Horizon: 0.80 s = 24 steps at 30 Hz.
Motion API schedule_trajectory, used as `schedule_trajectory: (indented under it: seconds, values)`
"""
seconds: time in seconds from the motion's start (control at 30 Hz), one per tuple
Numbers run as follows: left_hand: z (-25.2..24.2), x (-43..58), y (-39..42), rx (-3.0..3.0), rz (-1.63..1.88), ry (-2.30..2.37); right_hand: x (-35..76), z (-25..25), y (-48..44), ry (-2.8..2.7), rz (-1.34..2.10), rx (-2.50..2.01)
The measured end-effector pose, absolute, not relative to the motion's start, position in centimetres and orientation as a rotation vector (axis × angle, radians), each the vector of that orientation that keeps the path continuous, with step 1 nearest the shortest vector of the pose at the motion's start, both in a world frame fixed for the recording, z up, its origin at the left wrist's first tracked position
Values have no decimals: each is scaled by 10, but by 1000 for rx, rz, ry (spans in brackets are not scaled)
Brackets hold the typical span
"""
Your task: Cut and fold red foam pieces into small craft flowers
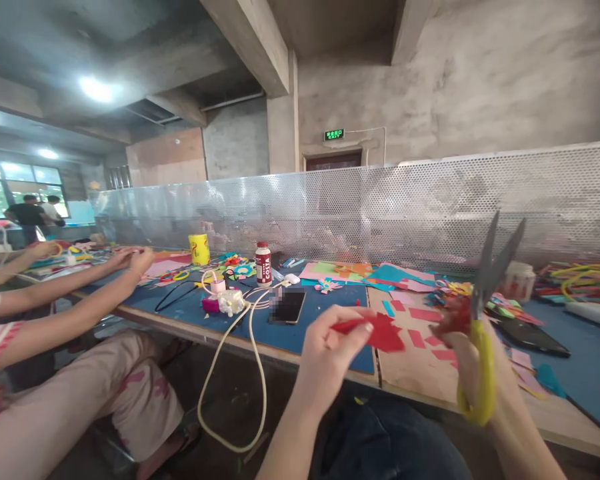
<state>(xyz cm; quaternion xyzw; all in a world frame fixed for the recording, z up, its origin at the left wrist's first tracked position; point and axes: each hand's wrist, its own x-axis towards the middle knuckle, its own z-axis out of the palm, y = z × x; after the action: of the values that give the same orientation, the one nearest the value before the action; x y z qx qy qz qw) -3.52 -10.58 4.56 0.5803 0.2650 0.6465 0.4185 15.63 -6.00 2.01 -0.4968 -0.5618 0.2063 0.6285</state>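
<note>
My left hand (pixel 333 340) pinches a red paper piece (pixel 387 333) with a jagged edge, above the front of the table. To the right, my right hand (pixel 473 360) is closed on yellow-handled scissors (pixel 483 373). The scissor blades point up and stand apart, with no paper between them. Some blurred red paper (pixel 455 317) shows beside the blades at my right hand; how it is held is unclear. Several small red paper pieces (pixel 416 338) lie on the bare wooden part of the table (pixel 405 377) between my hands.
A phone (pixel 294 308), a Costa bottle (pixel 263 265), a yellow cup (pixel 199 249) and a looping white cable (pixel 253 333) are left of my hands. Coloured paper (pixel 405 275) lies behind. A black phone (pixel 533 335) is at right. Another person's hands (pixel 135 259) are at left.
</note>
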Motion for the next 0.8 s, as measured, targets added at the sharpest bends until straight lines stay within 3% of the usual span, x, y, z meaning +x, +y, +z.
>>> schedule_trajectory:
  seconds: [0.1, 0.2, 0.33, 0.5, 0.8]
  values:
    - [30, -39, -53, 1195, 1668, 601, 135, 21, -62, -1260, 948, -789]
    - [6, -36, -11, 1013, 1647, 671, 104, 21, -77, -1291, 1161, -603]
    - [-19, -36, 5, 1204, 1634, 790, 81, 8, -91, -1321, 1167, -670]
    - [-21, -37, -1, 1401, 1582, 912, 78, -15, -88, -1473, 913, -826]
    - [-16, -35, -5, 1481, 1529, 943, 92, -14, -98, -1337, 1075, -768]
